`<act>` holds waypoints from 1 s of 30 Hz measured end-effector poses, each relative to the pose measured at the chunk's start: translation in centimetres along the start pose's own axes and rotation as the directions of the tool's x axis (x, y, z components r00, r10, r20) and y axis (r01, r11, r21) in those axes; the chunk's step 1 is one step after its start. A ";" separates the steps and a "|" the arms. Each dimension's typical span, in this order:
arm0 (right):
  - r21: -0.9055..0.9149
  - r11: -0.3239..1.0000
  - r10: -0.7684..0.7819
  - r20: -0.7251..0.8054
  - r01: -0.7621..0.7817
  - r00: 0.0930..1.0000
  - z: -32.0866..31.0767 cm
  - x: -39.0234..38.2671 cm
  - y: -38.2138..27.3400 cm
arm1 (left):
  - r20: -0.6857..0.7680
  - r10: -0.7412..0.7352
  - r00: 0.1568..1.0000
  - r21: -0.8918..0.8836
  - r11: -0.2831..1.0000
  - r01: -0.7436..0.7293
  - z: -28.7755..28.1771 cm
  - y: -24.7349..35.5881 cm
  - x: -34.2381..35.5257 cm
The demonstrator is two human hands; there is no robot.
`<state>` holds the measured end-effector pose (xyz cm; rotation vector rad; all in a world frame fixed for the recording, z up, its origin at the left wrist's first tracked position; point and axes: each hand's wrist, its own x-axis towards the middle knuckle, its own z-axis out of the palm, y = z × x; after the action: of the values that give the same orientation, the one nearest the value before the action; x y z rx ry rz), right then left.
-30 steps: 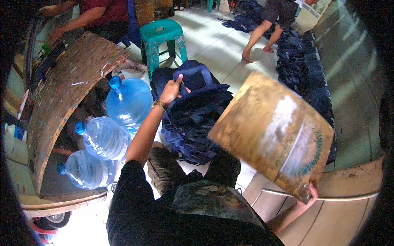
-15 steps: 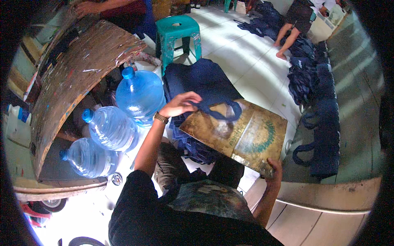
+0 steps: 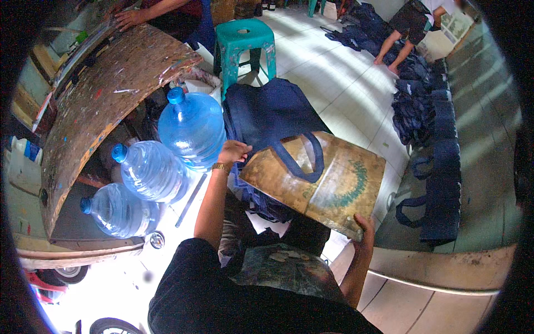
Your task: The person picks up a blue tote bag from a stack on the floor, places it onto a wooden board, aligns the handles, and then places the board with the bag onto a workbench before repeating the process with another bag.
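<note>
A worn brown board (image 3: 353,161) with a green ring-shaped mark lies tilted in front of me. My right hand (image 3: 364,227) grips its near right corner, thumb on top. The navy fabric bag (image 3: 272,108) extends from the board's far left side, and its strap handle (image 3: 303,167) loops over the board. At the bag's left edge, beside the board's left corner, my left hand (image 3: 236,151) is closed with fingers pinched on the fabric. More navy cloth (image 3: 261,203) hangs in a heap below the board, partly hidden by it.
Several large blue water bottles, including one big jug (image 3: 192,128), stand at left beside a paint-stained wooden table (image 3: 117,89). A green stool (image 3: 245,36) is behind the bag. Navy bags (image 3: 442,178) line the right wall. Two other people work at the far side.
My left hand has drawn back left and nearer, off the strap, and closed at the bag's edge. The strap now lies as an open loop. The far-right person's arms reach lower.
</note>
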<state>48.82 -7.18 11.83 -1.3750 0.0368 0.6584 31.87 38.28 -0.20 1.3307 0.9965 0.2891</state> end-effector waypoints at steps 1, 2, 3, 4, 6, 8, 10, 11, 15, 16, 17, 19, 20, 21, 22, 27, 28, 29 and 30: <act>0.059 0.998 -0.024 -0.011 0.025 1.000 -0.3 0.0 0.2 | -0.057 0.027 0.998 -0.050 0.998 -0.030 0.2 0.2 -0.6; 0.117 0.992 -0.048 -0.023 0.050 0.999 -0.6 0.0 0.5 | -0.042 0.039 0.998 -0.141 0.989 -0.045 0.4 0.4 -1.1; -0.003 0.990 -0.144 -0.006 0.144 0.990 -0.9 0.1 0.7 | -0.028 0.052 0.998 -0.231 0.971 -0.057 0.6 0.5 -1.6; -0.117 0.965 -0.232 0.033 0.234 0.972 -1.1 0.1 1.0 | -0.026 0.067 0.997 -0.317 0.946 -0.072 0.4 0.7 -2.2; -0.396 0.814 -0.415 0.116 0.425 0.902 -3.2 1.5 3.7 | -0.034 0.098 0.995 -0.376 0.921 -0.104 1.3 0.9 -2.4; -0.491 0.737 -0.469 0.123 0.465 0.874 -3.4 3.5 7.1 | 0.002 0.131 0.991 -0.422 0.899 -0.118 1.9 1.1 -2.6; -0.362 0.850 -0.399 0.029 0.382 0.916 1.8 1.8 6.1 | 0.016 0.109 0.994 -0.445 0.891 -0.090 1.9 1.2 -2.9; 0.036 0.998 -0.051 -0.087 0.054 0.995 6.9 -0.9 3.5 | 0.020 0.099 0.995 -0.456 0.886 -0.079 1.9 1.1 -3.0; -0.397 0.917 0.100 0.132 -0.040 0.986 10.5 -1.5 5.6 | 0.119 0.036 0.992 -0.434 0.900 0.019 3.7 1.4 -2.9; -0.352 0.935 0.105 0.186 -0.034 0.977 10.8 -1.4 6.7 | 0.093 0.037 0.995 -0.481 0.876 0.013 3.7 1.0 -2.4; -0.308 0.951 0.107 0.243 -0.028 0.964 11.0 -0.8 8.3 | 0.064 0.037 0.997 -0.528 0.849 0.002 3.4 0.4 -1.6; -0.323 0.946 0.134 0.387 -0.002 0.912 11.3 -0.6 9.2 | -0.042 -0.035 0.999 -0.503 0.864 0.009 1.2 -1.8 0.4; -0.377 0.926 0.157 0.450 0.027 0.879 10.5 -0.7 8.5 | -0.086 -0.039 0.996 -0.498 0.867 -0.010 1.4 -1.6 0.1; -0.427 0.902 0.186 0.511 0.061 0.839 9.6 -0.6 7.4 | -0.134 -0.042 0.990 -0.494 0.869 -0.030 1.3 -1.5 -0.3; -0.512 0.859 0.359 0.621 0.015 0.697 7.8 0.0 4.9 | -0.098 -0.007 0.995 -0.496 0.867 -0.043 0.5 -1.0 -1.1; -0.847 0.524 0.504 0.390 0.086 0.771 -1.0 6.5 -8.6 | -0.031 0.093 0.995 -0.393 0.914 -0.097 -2.5 1.6 -6.1; -0.798 0.560 0.304 0.448 0.223 0.841 0.3 8.2 -8.5 | -0.011 0.094 0.996 -0.370 0.925 -0.091 -2.7 1.9 -6.6; -0.740 0.566 0.093 0.495 0.363 0.864 2.4 10.1 -7.8 | 0.001 0.091 0.996 -0.341 0.936 -0.085 -3.2 2.0 -7.4; -0.637 0.671 -0.051 0.470 0.379 0.881 6.0 10.8 -7.1 | -0.026 0.107 0.994 -0.367 0.924 -0.109 -3.5 1.6 -8.5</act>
<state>58.82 2.41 15.23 -1.9173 -0.8162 0.7848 24.96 35.25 5.24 1.0419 0.8248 0.5371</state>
